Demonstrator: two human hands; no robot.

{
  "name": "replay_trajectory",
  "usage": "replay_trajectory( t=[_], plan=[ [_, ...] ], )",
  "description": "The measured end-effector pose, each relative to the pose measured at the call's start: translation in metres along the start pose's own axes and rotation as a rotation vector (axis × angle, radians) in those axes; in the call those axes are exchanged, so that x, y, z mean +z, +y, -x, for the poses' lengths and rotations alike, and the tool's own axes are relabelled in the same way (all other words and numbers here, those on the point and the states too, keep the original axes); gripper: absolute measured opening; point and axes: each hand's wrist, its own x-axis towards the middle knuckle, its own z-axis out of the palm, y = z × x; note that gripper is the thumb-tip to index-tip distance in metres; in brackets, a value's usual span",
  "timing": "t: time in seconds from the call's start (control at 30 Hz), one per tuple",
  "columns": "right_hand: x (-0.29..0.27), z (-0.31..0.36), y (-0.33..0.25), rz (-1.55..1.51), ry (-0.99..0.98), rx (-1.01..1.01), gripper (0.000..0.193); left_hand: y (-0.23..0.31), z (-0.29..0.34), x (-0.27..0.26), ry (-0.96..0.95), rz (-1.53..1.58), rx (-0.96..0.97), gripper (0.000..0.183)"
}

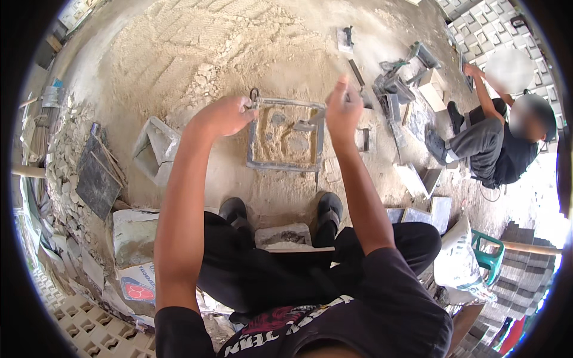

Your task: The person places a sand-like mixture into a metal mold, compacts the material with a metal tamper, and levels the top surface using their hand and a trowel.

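A square grey metal frame [251, 142] lies on the sandy ground before my feet. Packed sand [273, 156] fills it, shaped with hollows and ridges. At its far left corner my left hand [233, 116] has its fingers closed at a dark ring-shaped metal piece [255, 94]. My right hand [344, 110] is closed above the frame's right side, thumb pointing up and slightly blurred. From that hand a small trowel [305, 125] reaches left over the sand; the handle is hidden in my fingers.
Loose sand [179, 53] spreads beyond the frame. A hollow block [156, 149] and a dark board [98, 173] lie left. Metal and wooden mould pieces [412, 77] are piled at right, where another person [501, 137] sits working. A concrete block [283, 234] lies between my shoes.
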Motion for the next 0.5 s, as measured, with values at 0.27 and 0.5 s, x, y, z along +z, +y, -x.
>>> replay_trajectory(
  t=[0.27,0.5],
  plan=[
    [0.008,-0.011,-0.004,-0.033,-0.121,0.015,0.053,-0.006,-0.010,-0.004,0.004,0.007,0.033,0.056],
    [0.008,-0.015,-0.001,0.069,-0.091,-0.008,0.053,0.000,-0.006,0.001,-0.036,0.043,-0.035,0.057]
  ],
)
